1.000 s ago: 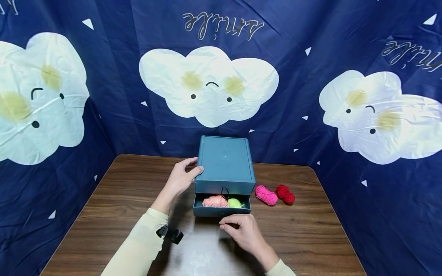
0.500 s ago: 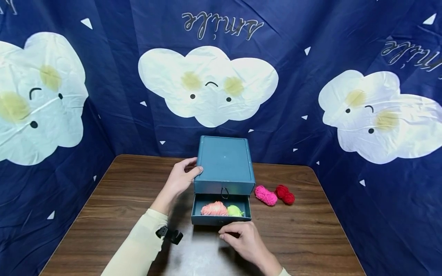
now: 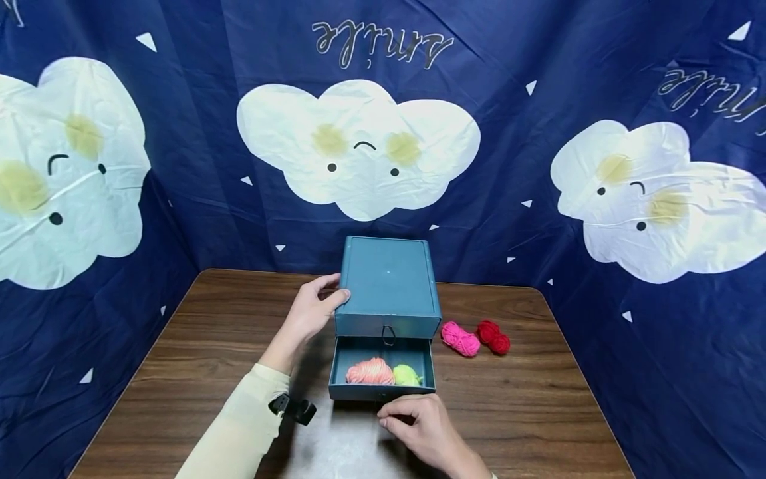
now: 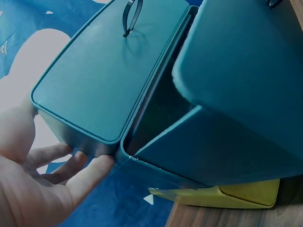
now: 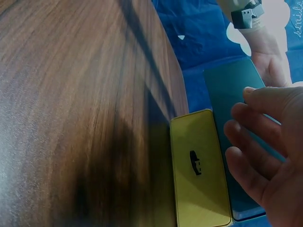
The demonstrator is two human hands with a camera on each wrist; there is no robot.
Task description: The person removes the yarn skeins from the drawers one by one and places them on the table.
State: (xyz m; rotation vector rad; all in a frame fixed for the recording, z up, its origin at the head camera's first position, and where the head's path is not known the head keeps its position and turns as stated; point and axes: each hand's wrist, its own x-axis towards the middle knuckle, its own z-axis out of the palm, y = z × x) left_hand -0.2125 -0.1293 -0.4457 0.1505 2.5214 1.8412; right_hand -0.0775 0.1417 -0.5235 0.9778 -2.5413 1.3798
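A teal drawer box (image 3: 389, 276) stands on the table, its lower teal drawer (image 3: 344, 364) pulled out. Inside lie a peach yarn ball (image 3: 370, 372) and a lime green yarn ball (image 3: 406, 375). My left hand (image 3: 310, 307) rests on the box's left side, thumb at the top edge; the left wrist view has its fingers (image 4: 90, 175) spread against the side wall. At the middle of the drawer's front, my right hand (image 3: 421, 426) pinches with thumb and forefinger at the handle, which the fingers hide. The upper drawer's black loop handle (image 3: 388, 335) hangs free.
Right of the box lie a pink yarn skein (image 3: 460, 339) and a red yarn skein (image 3: 493, 337). A yellow drawer front (image 5: 199, 165) sits below the teal drawer. The wooden table (image 3: 227, 352) meets a blue cloth backdrop (image 3: 197, 153) at the back.
My right hand has drawn the lower teal drawer further out toward me, and the yarn balls inside have come along. My left hand stays on the box.
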